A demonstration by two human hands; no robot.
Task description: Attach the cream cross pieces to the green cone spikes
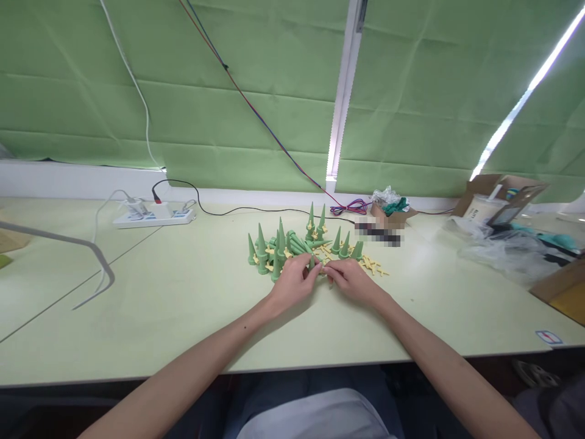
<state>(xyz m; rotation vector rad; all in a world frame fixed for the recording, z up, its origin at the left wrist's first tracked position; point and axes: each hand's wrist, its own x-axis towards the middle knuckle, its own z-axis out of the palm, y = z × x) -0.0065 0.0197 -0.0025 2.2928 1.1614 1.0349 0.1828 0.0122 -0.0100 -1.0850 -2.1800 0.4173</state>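
Observation:
My left hand (295, 280) is closed around a green plastic spike (312, 263), its pointed tip upward. My right hand (351, 279) pinches close beside it, the fingertips of both hands nearly meeting at a small yellow bit that is mostly covered. Behind my left hand, several green spikes (261, 251) stand upright on round bases, many with little yellow pieces fitted on them. More loose green spikes (299, 244) lie in a heap beyond my fingers. Small yellow branched pieces (373, 265) are scattered behind my right hand.
A white power strip (154, 214) lies at the back left, its black cable running along the wall. A small cardboard box (393, 214) stands at the back. On the right are a cup (482, 208), a larger box (512, 189) and plastic bags (512, 253).

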